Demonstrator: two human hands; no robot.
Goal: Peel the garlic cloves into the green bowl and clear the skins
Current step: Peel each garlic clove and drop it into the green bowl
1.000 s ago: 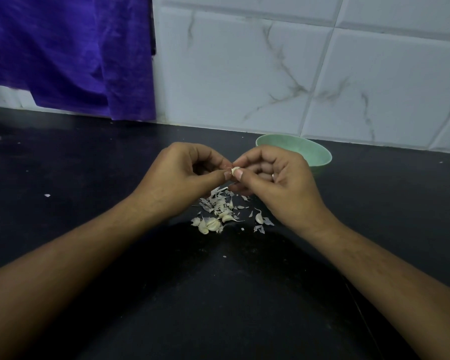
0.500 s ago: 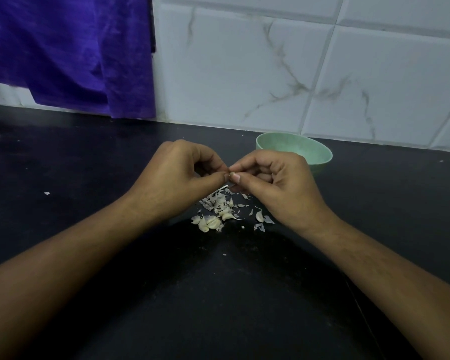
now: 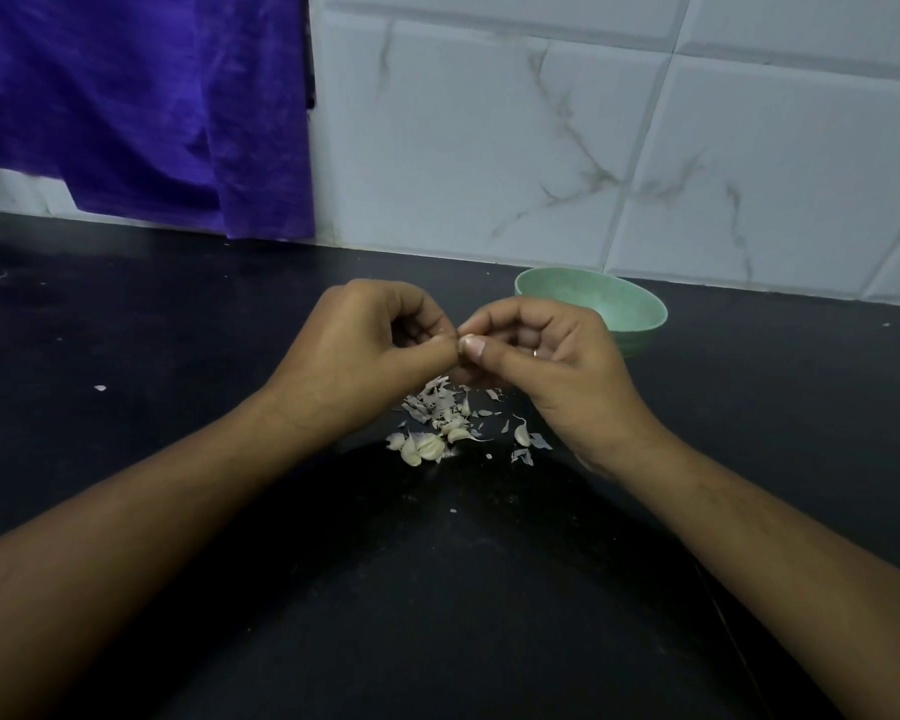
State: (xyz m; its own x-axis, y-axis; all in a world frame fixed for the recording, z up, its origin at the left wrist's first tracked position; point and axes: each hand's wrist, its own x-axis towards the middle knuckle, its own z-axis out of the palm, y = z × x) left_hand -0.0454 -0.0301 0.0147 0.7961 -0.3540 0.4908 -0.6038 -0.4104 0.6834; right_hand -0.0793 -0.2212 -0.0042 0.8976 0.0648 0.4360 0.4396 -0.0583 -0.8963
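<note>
Small pale garlic clove, mostly hidden, sits above the middle of the black stone countertop, pinched from both sides: left hand and right hand each have fingers curled, thumb tips meeting on it. Directly below, on the countertop, lies a loose scatter of papery white garlic skins, with a few cream-coloured cloves at its near side. The round pale-green bowl stands just behind the right hand near the countertop's back edge, partly hidden; white marbled wall tiles rise behind, and a purple cloth hangs over the back-left corner.
</note>
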